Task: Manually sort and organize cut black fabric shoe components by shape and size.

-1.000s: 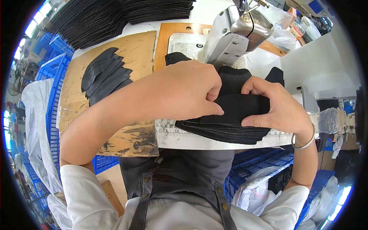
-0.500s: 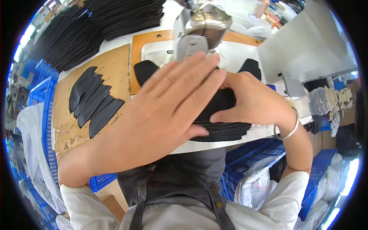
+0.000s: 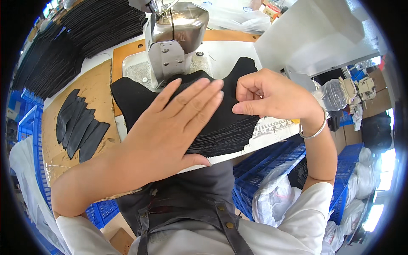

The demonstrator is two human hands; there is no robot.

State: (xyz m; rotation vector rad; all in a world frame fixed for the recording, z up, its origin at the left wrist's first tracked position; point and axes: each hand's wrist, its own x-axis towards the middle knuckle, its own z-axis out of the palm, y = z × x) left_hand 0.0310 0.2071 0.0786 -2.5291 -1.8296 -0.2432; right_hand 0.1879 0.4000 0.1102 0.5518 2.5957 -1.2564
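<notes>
Black cloth stack under the left hand, which is flat and open, its forearm slanting in from lower left. Right hand half curled by the stack's right edge; pinching or not, cannot tell. Cloth looks soft, light, layers apt to slide; side edges probably the best hold. Table beneath, sewing machine beyond.

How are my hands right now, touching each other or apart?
Apart. The head view shows black fabric in the gap between the left hand and right hand.
</notes>
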